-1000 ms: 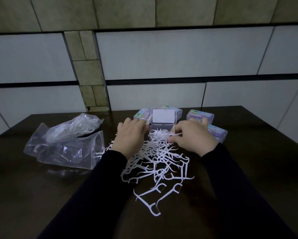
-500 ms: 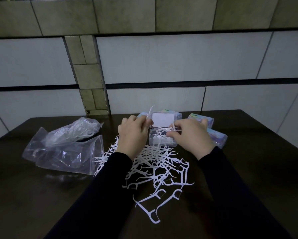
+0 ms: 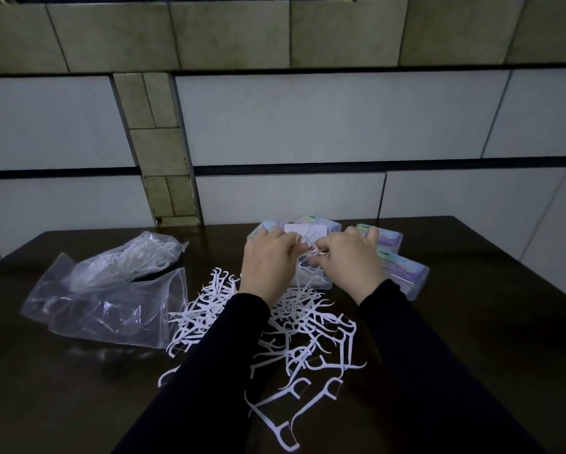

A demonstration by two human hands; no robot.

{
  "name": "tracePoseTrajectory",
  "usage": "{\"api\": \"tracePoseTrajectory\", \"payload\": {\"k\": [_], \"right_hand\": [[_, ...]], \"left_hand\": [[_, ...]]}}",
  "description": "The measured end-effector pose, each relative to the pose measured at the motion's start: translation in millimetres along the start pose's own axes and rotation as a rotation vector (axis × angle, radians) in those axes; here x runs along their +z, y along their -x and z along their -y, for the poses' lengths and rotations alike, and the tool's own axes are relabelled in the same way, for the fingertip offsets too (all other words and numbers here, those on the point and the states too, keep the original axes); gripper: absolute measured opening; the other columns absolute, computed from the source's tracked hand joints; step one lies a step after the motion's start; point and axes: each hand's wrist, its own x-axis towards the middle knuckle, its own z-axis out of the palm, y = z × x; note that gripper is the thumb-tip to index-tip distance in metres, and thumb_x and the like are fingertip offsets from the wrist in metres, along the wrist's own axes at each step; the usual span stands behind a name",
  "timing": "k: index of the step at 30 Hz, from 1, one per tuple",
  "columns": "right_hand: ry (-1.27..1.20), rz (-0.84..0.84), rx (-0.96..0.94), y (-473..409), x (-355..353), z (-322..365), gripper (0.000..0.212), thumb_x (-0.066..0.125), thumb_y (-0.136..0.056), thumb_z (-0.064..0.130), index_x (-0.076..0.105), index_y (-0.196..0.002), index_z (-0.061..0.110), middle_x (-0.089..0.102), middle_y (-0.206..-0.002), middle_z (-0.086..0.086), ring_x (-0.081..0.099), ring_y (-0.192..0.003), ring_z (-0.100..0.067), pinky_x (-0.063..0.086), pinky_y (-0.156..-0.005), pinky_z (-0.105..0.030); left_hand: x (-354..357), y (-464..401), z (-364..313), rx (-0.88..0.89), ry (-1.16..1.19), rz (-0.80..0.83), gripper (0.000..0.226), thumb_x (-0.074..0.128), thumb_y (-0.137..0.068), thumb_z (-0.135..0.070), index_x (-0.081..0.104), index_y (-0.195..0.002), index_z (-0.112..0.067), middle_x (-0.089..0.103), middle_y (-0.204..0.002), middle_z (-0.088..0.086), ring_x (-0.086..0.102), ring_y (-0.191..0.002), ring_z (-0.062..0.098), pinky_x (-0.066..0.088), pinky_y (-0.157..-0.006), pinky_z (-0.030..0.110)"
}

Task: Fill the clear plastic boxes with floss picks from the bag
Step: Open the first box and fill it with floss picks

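You pinched a few floss picks (image 3: 308, 249) between both hands, left hand (image 3: 270, 262) and right hand (image 3: 349, 260), directly above the open box (image 3: 321, 283), so they dropped in aligned.

Overall light: dim, cool and flat — the source itself is out of view.
Table (image 3: 78, 404): very dark, with faint smeared reflections just in front of the plastic bag (image 3: 111, 309).
Bag: soft pale glints on its creases.
Floss picks (image 3: 294, 348): the brightest things, crisp against the dark top.
Sleeves (image 3: 439, 371): near black, detail lost.
Edges: wide-angle bending — wall tile (image 3: 308, 119) lines curve outward.
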Motion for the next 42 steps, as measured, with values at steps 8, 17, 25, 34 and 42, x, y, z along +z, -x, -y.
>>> {"api": "tracePoseTrajectory", "payload": {"k": [8,17,25,34,42], "right_hand": [[-0.094,-0.002,0.002,-6,9,-2,0.042,0.064,-0.082,0.053,0.059,-0.121,0.038,0.066,-0.106,0.007,0.048,-0.112,-0.016,0.018,-0.102,-0.042],[-0.162,-0.006,0.054,3,6,-9,0.048,0.069,-0.078,0.054,0.058,-0.123,0.039,0.062,-0.120,0.013,0.045,-0.118,-0.015,0.022,-0.097,-0.041],[-0.230,0.015,0.145,8,5,-16,0.023,0.065,-0.087,0.041,0.064,-0.109,0.032,0.065,-0.097,0.013,0.053,-0.105,-0.012,0.020,-0.103,-0.041],[-0.240,0.089,0.208,10,3,-20,0.021,0.064,-0.090,0.034,0.064,-0.111,0.033,0.065,-0.113,0.008,0.052,-0.112,-0.015,0.025,-0.107,-0.045],[-0.225,0.071,0.235,10,4,-18,0.012,0.062,-0.091,0.036,0.069,-0.100,0.032,0.066,-0.106,0.009,0.053,-0.107,-0.014,0.028,-0.105,-0.045]], "left_hand": [[2,-2,10,0.045,-0.060,0.001,0.027,0.063,-0.089,-0.032,0.063,-0.070,-0.012,0.062,-0.070,0.002,0.042,-0.070,0.021,0.024,-0.062,0.030],[-3,-1,3,0.040,-0.240,0.155,0.029,0.042,-0.100,-0.036,0.064,-0.104,-0.018,0.063,-0.105,0.001,0.048,-0.099,0.023,0.028,-0.075,0.032],[0,-2,-8,0.046,-0.307,0.340,0.037,0.045,-0.097,-0.041,0.052,-0.131,-0.028,0.055,-0.127,0.002,0.043,-0.121,0.024,0.035,-0.098,0.037],[-27,3,17,-0.183,-0.092,0.393,0.021,0.060,-0.089,-0.045,0.069,-0.098,-0.029,0.067,-0.098,-0.005,0.060,-0.090,0.015,0.052,-0.086,0.038],[-30,5,11,-0.213,-0.047,0.457,0.030,0.052,-0.092,-0.052,0.068,-0.087,-0.027,0.065,-0.081,-0.005,0.060,-0.076,0.011,0.053,-0.069,0.029]]}}
